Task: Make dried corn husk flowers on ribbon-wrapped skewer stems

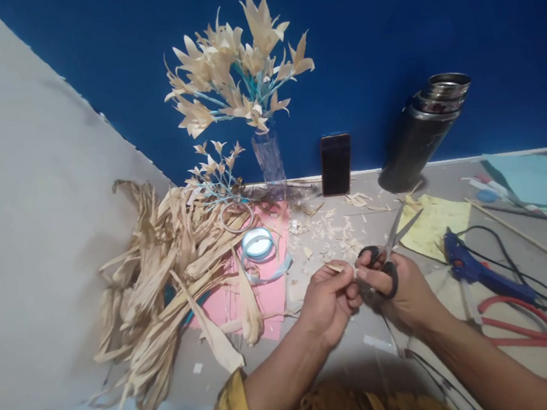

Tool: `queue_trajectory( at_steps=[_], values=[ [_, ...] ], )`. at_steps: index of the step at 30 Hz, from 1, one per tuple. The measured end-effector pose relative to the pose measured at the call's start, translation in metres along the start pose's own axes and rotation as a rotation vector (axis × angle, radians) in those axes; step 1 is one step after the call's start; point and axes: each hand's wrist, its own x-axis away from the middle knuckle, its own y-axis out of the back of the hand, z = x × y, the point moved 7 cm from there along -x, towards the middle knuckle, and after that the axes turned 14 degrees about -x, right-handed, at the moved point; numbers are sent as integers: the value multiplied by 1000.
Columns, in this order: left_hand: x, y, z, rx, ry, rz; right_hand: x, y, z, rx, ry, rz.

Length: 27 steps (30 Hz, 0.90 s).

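Note:
My left hand (330, 298) is closed in a pinch on a small pale strip of corn husk (335, 267), mostly covered by the fingers. Close against it, my right hand (409, 295) has black-handled scissors (391, 250) hooked on its fingers, blades parted and pointing up and away. The thumb and fingertips of that hand meet the husk strip's other end. Small husk clippings (345, 236) lie scattered just beyond both hands.
Left: dried corn husks (147, 282), pink paper (271, 306), a ribbon roll (258, 244). Back: a vase (268, 158) of husk flowers (234, 62), a phone (336, 164), a dark flask (414, 143). Right: yellow paper (434, 224), a blue glue gun (484, 275) with its cord, red-handled scissors (527, 333).

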Motion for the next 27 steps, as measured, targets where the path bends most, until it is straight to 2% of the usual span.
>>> queue_trajectory(
  at_steps=[4, 7, 11, 14, 17, 21, 24, 27],
  values=[
    [3, -5, 6, 56, 113, 103, 0, -7, -7, -254, -107, 81],
    [4, -1, -6, -36, 36, 88, -2, -7, -5, -314, -131, 118],
    [9, 3, -29, -419, -169, -2, -1, -4, 3, -112, -98, 87],
    [10, 2, -29, -612, -158, -6, 1, -4, 6, 46, -91, 72],
    [9, -1, -20, -568, -98, 73, 2, -9, 6, -2, -99, 163],
    [10, -11, -10, -343, -47, 250, 6, -18, 6, -168, -143, 300],
    [10, -13, -10, -218, -47, 290, 8, -18, 6, -235, -175, 308],
    [9, -12, -10, -250, -52, 273, 7, -16, 6, -222, -178, 309]
  ],
)
